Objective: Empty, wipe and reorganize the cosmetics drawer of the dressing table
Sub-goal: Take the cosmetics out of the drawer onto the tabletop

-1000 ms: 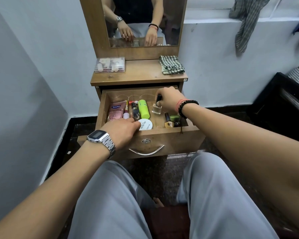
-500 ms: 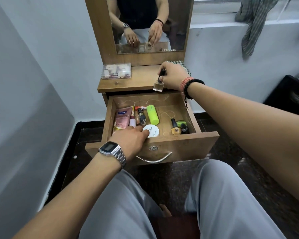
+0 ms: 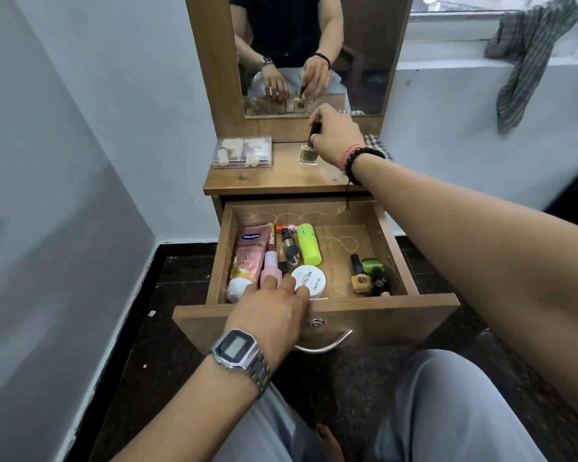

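Note:
The wooden drawer stands pulled open below the dressing table top. My right hand pinches the dark cap of a small clear glass bottle that stands on the table top. My left hand rests on the drawer's front edge, fingers reaching onto a white round jar and a pink bottle. Inside lie a pink Vaseline tube, a lime green tube and a cluster of nail polish bottles at the right.
A clear plastic box with small items sits on the table top's left. A checked cloth lies behind my right wrist. The mirror rises at the back. A striped cloth hangs from the window ledge. My knees are below the drawer.
My right hand lifted the glass bottle out of the drawer and set it down on the table top. My left hand stayed at the drawer front, fingers now reaching further in.

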